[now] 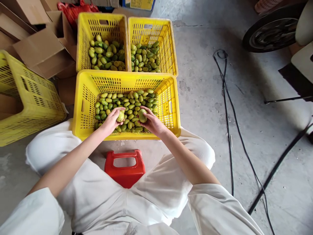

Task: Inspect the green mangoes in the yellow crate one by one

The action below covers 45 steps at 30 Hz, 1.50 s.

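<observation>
Both my hands are above the large yellow crate [127, 136] in front of me, which holds many small oval green fruits [130, 106]. My left hand [112, 120] is closed around a yellowish-green fruit [120, 116]. In my right hand [152, 122] is another green fruit [142, 116], gripped between thumb and fingers. The two held fruits are apart from each other, just over the heap. I cannot tell the exact kind of fruit.
Two smaller yellow crates [102, 15] with more fruit stand behind. At left are a tilted yellow crate [44, 94] and cardboard boxes [45, 49]. A red plastic stool [124, 174] is between my legs. Black cables [226, 107] and a wheel [274, 29] lie to the right.
</observation>
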{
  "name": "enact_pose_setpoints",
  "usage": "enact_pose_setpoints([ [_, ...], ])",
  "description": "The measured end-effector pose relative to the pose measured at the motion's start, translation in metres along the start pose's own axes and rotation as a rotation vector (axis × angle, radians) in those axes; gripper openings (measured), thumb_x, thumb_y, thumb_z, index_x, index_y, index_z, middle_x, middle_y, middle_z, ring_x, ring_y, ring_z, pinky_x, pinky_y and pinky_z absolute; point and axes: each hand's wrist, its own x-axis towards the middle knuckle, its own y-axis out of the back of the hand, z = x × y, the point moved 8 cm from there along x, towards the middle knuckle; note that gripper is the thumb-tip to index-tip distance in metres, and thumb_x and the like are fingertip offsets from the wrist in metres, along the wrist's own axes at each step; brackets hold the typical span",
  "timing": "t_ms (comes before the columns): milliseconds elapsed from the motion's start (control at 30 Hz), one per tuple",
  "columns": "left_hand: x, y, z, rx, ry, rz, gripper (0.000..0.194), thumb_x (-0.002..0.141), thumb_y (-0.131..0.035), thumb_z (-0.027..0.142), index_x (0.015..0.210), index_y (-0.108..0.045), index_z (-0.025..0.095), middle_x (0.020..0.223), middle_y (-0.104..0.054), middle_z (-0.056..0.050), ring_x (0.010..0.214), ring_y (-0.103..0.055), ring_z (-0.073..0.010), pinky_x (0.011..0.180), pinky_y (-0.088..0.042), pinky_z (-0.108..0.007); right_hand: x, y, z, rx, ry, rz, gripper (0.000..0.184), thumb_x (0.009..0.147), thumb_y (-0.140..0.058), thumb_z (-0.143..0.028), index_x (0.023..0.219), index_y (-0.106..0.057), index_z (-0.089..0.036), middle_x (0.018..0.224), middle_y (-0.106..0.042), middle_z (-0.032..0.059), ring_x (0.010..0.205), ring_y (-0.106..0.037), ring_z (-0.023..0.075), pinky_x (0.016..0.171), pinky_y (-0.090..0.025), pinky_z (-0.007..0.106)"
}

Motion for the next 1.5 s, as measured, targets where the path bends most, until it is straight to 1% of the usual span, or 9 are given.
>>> enact_pose_setpoints([
  [133,-0.001,-0.003,0.003,-0.013,0.018,-0.045,0.046,0.109,-0.082,0.024,0.153,-0.07,0.026,0.1,-0.075,0.0,0.082,-0.073,-0.0158,0.07,-0.058,-0.026,-0.001,-0.002,0.0,-0.004,0.0,0.006,0.051,0.083,-0.095,-0.037,0.129,-0.074,-0.037,0.112,-0.076,0.0003,0.109,-0.075,0.0229,0.087,-0.071,0.034],
  [333,-0.001,-0.005,0.009,0.0,0.014,-0.08,0.031,0.101,-0.087,0.022,0.128,-0.072,0.02,0.105,-0.076,-0.002,0.088,-0.073,-0.0159,0.071,-0.058,-0.025,-0.003,0.0,-0.005,-0.033,0.002,0.022,0.063,0.07,-0.106,-0.036,0.121,-0.069,-0.036,0.103,-0.074,-0.0032,0.101,-0.079,0.0221,0.086,-0.069,0.034],
  [533,-0.001,-0.01,0.011,-0.006,0.015,-0.164,0.032,0.101,-0.079,0.03,0.131,-0.071,0.021,0.114,-0.08,-0.008,0.095,-0.075,-0.0211,0.076,-0.062,-0.03,-0.007,-0.003,-0.011,-0.119,0.027,0.017,0.072,0.063,-0.113,-0.044,0.115,-0.065,-0.032,0.087,-0.073,-0.0055,0.069,-0.057,0.0124,0.055,-0.038,0.02],
  [833,-0.007,-0.014,0.017,0.112,-0.155,-0.197,0.059,0.086,-0.106,0.045,0.129,-0.069,0.028,0.116,-0.078,-0.002,0.103,-0.076,-0.0199,0.084,-0.064,-0.028,-0.002,-0.005,-0.014,0.034,0.042,-0.023,0.055,0.082,-0.087,-0.039,0.134,-0.072,-0.034,0.103,-0.079,0.0014,0.105,-0.083,0.0278,0.084,-0.074,0.04],
  [967,-0.006,-0.012,0.02,0.136,-0.175,-0.158,0.065,0.082,-0.109,0.043,0.125,-0.062,0.028,0.122,-0.078,-0.004,0.107,-0.078,-0.0214,0.084,-0.064,-0.03,-0.004,0.0,-0.014,0.002,0.048,0.053,0.06,0.078,-0.099,-0.034,0.133,-0.074,-0.033,0.108,-0.078,-0.0004,0.099,-0.081,0.0244,0.092,-0.075,0.042],
  [1133,-0.005,-0.01,0.019,0.165,-0.206,-0.112,0.071,0.072,-0.113,0.038,0.115,-0.057,0.029,0.111,-0.072,0.002,0.095,-0.072,-0.0174,0.076,-0.062,-0.028,-0.008,-0.005,-0.014,-0.051,0.045,0.037,0.057,0.061,-0.111,-0.034,0.102,-0.074,-0.027,0.093,-0.073,-0.0042,0.08,-0.072,0.0155,0.077,-0.066,0.03],
  [1233,-0.005,-0.01,0.019,0.161,-0.21,-0.089,0.067,0.075,-0.111,0.04,0.111,-0.056,0.029,0.105,-0.069,0.004,0.082,-0.067,-0.0138,0.065,-0.054,-0.025,-0.007,-0.006,-0.013,-0.05,0.048,0.019,0.063,0.06,-0.114,-0.041,0.104,-0.071,-0.027,0.096,-0.077,-0.003,0.078,-0.069,0.0143,0.073,-0.062,0.028],
  [1367,-0.003,-0.011,0.017,0.103,-0.115,-0.109,0.043,0.096,-0.092,0.049,0.111,-0.058,0.027,0.1,-0.072,-0.003,0.079,-0.069,-0.0178,0.06,-0.05,-0.027,-0.002,-0.005,-0.011,-0.008,0.038,-0.009,0.053,0.083,-0.096,-0.061,0.119,-0.072,-0.029,0.1,-0.079,0.002,0.095,-0.078,0.0235,0.079,-0.067,0.034],
  [1500,-0.004,-0.012,0.015,0.004,-0.034,-0.128,0.021,0.1,-0.073,0.038,0.113,-0.064,0.024,0.103,-0.078,-0.011,0.092,-0.076,-0.0264,0.067,-0.057,-0.033,0.002,-0.003,-0.009,0.021,0.029,-0.036,0.044,0.084,-0.084,-0.048,0.122,-0.072,-0.029,0.108,-0.083,0.0066,0.117,-0.082,0.0343,0.092,-0.074,0.047],
])
